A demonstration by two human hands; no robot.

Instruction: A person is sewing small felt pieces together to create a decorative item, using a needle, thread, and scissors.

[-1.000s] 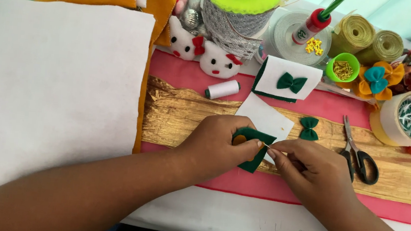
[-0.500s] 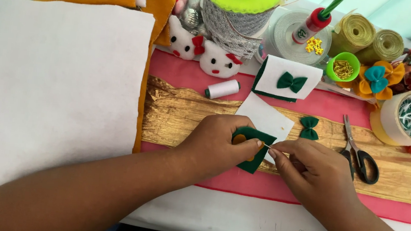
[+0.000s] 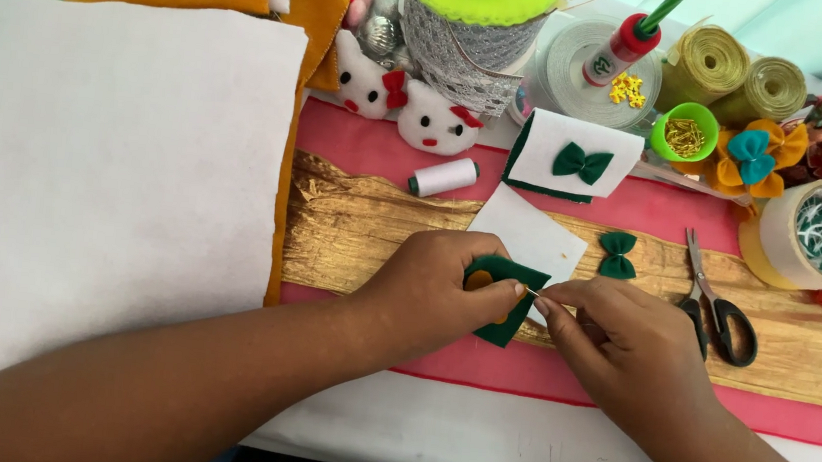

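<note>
Green felt (image 3: pixel 503 300), a small folded piece with a bit of orange showing through it, sits pinched in your left hand (image 3: pixel 431 288), thumb on top and fingers curled under it. Your right hand (image 3: pixel 626 347) meets it from the other side, thumb and forefinger pressed together on a thin needle (image 3: pixel 530 292) whose tip touches the felt's upper edge. Both hands hover low over the gold crinkled fabric strip (image 3: pixel 350 240) that runs across the pink cloth (image 3: pixel 654 209) on the worktop.

Just behind the green felt lies a white felt square (image 3: pixel 531 235), and beside that a finished green bow (image 3: pixel 617 255). A spool of white thread (image 3: pixel 443 177) lies near the strip's upper edge. Black-handled scissors (image 3: pixel 719 316) rest just to the right of your right hand, blades shut. Farther back, another green bow sits on a white card (image 3: pixel 579 154). Well to your left, a large white felt sheet (image 3: pixel 104 181) covers the worktop.
</note>
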